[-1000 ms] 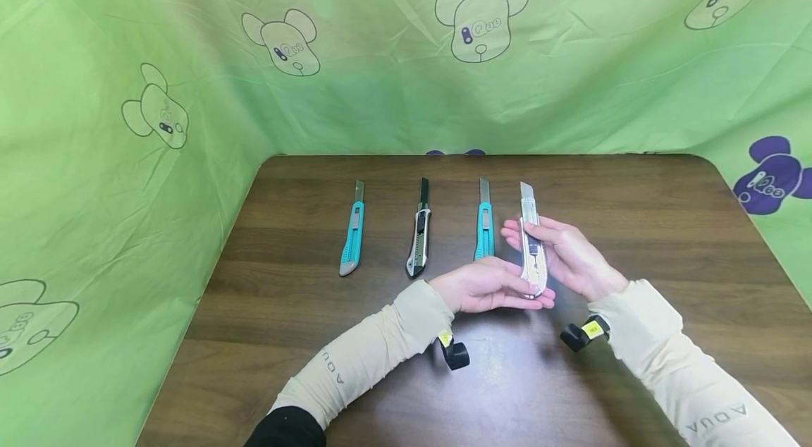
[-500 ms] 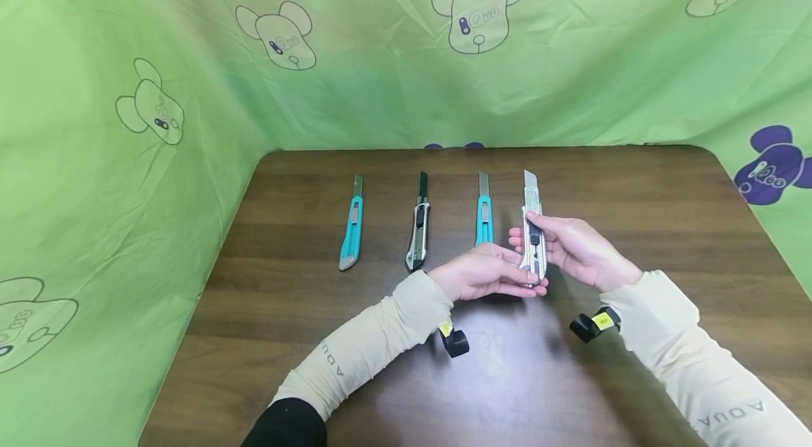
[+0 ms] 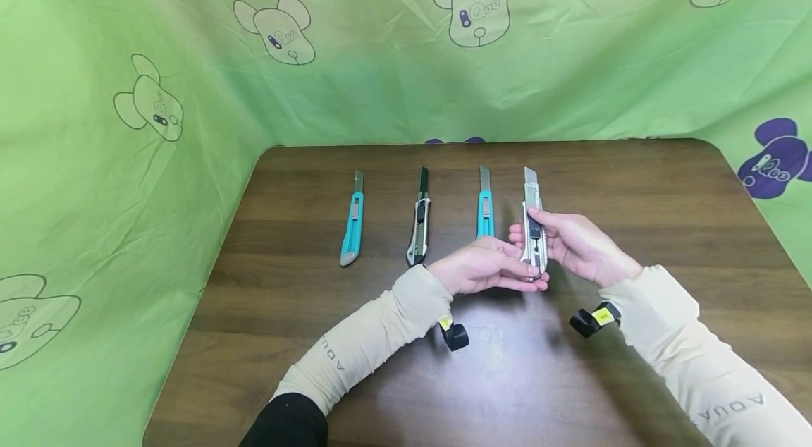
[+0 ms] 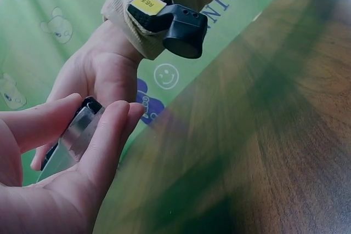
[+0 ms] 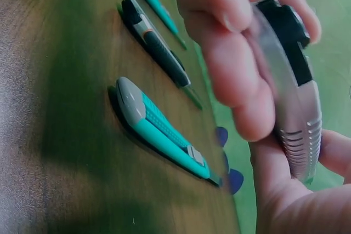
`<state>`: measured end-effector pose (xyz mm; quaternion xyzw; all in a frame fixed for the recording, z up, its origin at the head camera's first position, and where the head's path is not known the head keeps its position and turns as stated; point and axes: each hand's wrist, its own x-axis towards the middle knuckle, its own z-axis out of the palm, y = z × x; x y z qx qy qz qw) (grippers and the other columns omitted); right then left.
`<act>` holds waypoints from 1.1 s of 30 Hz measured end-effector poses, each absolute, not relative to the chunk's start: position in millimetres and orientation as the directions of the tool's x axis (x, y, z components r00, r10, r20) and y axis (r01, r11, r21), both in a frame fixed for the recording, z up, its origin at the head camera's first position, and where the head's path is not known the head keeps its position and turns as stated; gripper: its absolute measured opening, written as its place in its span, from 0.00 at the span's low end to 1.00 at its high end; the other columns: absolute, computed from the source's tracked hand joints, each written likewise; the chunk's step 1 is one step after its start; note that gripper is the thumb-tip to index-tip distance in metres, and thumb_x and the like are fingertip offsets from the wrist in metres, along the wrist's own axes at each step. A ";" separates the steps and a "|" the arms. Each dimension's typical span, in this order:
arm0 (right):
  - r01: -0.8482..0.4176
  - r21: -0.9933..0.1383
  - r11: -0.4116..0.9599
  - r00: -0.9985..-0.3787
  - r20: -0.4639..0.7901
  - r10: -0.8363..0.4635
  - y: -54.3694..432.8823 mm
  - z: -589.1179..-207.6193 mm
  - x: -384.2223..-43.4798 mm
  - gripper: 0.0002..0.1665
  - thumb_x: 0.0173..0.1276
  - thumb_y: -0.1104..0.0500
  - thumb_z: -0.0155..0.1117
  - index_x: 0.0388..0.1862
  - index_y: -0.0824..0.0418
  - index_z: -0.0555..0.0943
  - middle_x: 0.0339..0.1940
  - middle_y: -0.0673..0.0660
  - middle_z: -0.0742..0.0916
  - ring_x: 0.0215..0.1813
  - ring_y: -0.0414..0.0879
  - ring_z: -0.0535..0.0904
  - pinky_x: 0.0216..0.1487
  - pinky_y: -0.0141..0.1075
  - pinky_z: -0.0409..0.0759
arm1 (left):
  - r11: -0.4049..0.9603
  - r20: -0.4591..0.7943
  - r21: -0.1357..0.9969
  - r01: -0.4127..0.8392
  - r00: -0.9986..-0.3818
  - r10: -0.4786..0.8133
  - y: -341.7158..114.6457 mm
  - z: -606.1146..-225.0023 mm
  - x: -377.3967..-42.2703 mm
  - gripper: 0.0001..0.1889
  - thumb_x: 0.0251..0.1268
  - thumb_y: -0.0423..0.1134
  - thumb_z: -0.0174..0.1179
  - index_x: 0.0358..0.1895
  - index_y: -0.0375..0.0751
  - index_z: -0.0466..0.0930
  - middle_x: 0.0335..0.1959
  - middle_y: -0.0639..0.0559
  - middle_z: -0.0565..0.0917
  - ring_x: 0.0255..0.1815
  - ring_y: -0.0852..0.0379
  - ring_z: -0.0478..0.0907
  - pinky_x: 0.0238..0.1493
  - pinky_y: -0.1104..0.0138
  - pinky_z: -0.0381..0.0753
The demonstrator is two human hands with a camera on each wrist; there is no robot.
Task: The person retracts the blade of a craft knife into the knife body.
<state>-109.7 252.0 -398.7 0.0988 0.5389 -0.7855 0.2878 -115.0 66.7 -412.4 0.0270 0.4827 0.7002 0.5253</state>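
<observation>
A silver snap-off utility knife (image 3: 535,244) is held above the table in both hands, its wide blade pointing to the table's far side. My left hand (image 3: 477,268) pinches its rear end between thumb and fingers. My right hand (image 3: 585,247) grips the handle from the right, with the thumb near the dark slider and fingertips behind. In the right wrist view, the knife's dark rear end and ribbed silver side (image 5: 296,141) show between both hands. Just left lies a turquoise utility knife (image 3: 485,213), its lower part hidden by my left hand in the head view.
Another turquoise utility knife (image 3: 352,228) and a black-and-silver one (image 3: 419,228) lie further left, blades away from me. All rest on the brown wooden table (image 3: 285,320). Green printed cloth (image 3: 368,87) hangs behind and beside the table. Dark wrist cameras (image 3: 454,336) hang below both cuffs.
The silver knife has straightened slightly, and my right hand has drawn a little to the right while holding it. The head view has tilted slightly down. The knives on the table stay put.
</observation>
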 end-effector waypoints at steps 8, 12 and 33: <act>0.558 -0.781 -0.280 -0.818 -0.460 -0.346 251.4 -401.1 -109.2 0.14 0.77 0.55 0.51 0.41 0.60 0.82 0.38 0.57 0.90 0.43 0.45 0.88 0.51 0.34 0.86 | -0.010 -0.474 0.674 -0.739 -0.443 0.761 68.4 -414.5 -114.6 0.16 0.65 0.18 0.51 0.56 0.19 0.73 0.60 0.20 0.71 0.64 0.31 0.69 0.58 0.60 0.82; 0.551 -0.782 -0.290 -0.822 -0.448 -0.351 251.7 -401.5 -108.8 0.14 0.77 0.57 0.50 0.41 0.59 0.83 0.38 0.58 0.90 0.43 0.46 0.88 0.52 0.35 0.86 | -0.012 -0.474 0.672 -0.741 -0.442 0.761 68.9 -415.1 -114.7 0.16 0.66 0.19 0.50 0.56 0.19 0.73 0.59 0.18 0.70 0.64 0.30 0.68 0.59 0.59 0.82; 0.548 -0.785 -0.291 -0.828 -0.456 -0.328 250.9 -401.5 -108.2 0.11 0.75 0.59 0.54 0.40 0.61 0.83 0.36 0.59 0.90 0.43 0.47 0.88 0.51 0.36 0.86 | -0.001 -0.470 0.673 -0.740 -0.428 0.772 67.5 -415.4 -114.6 0.15 0.66 0.18 0.50 0.55 0.18 0.72 0.59 0.18 0.70 0.64 0.30 0.68 0.57 0.59 0.83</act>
